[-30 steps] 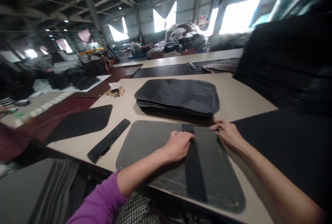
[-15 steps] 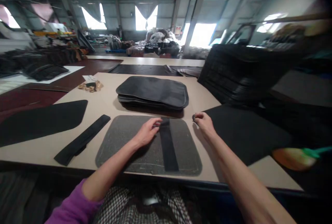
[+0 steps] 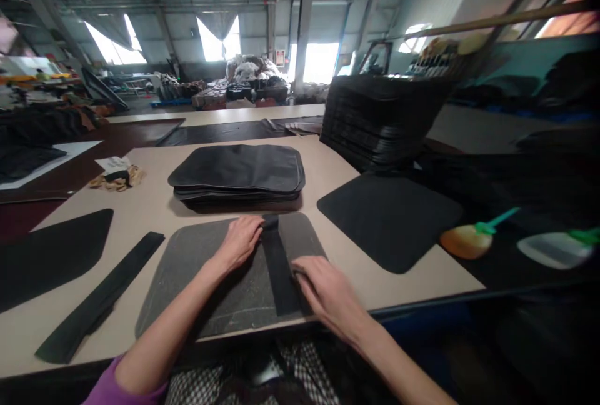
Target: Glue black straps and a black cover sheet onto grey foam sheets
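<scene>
Head view shows both hands, left hand [image 3: 241, 239] and right hand [image 3: 328, 292], pressing flat with loose fingers on the black cloth strip [image 3: 280, 274] across the grey felt pad [image 3: 206, 286].

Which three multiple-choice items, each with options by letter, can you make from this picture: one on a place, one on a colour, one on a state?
1. Where does the black strip lie?
A. across the grey panel
B. on the stack of black panels
C. under the table

2. What colour is the nozzle of the orange bottle?
A. red
B. green
C. white

3. How does the left hand rest?
A. raised in the air
B. palm down at the far end of the strip
C. closed around the bottle

Answers:
1 A, the strip runs from the far edge of the grey panel to the near one.
2 B, a green tip points up from the bottle.
3 B, it lies flat on the panel beside the strip; the right hand presses nearer the near end.
</scene>
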Demonstrator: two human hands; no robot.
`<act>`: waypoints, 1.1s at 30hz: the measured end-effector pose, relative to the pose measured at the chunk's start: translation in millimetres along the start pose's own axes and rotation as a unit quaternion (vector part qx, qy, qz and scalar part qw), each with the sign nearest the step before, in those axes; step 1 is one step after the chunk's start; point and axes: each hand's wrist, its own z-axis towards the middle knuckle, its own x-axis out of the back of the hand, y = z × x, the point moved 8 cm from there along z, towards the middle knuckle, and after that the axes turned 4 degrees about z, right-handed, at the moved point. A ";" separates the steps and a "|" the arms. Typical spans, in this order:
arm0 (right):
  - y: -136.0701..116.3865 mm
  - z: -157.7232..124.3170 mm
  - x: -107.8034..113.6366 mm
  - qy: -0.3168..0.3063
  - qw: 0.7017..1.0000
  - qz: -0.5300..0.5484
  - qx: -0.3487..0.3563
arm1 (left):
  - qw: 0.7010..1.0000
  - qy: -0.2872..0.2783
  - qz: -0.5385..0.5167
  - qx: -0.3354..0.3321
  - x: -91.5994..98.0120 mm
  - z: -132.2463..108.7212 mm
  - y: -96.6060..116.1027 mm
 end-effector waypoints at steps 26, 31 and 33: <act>17.3 -83.7 24.7 0.111 0.983 0.066 -0.134 | 0.987 -0.022 0.076 -0.142 -2.6 -105.8 136.1; 15.6 -89.8 21.6 0.118 0.980 0.081 -0.139 | 0.988 -0.005 0.077 -0.135 2.2 -100.5 140.3; 15.4 -91.2 21.4 0.121 0.979 0.087 -0.141 | 0.989 0.004 0.068 -0.128 5.1 -99.4 140.5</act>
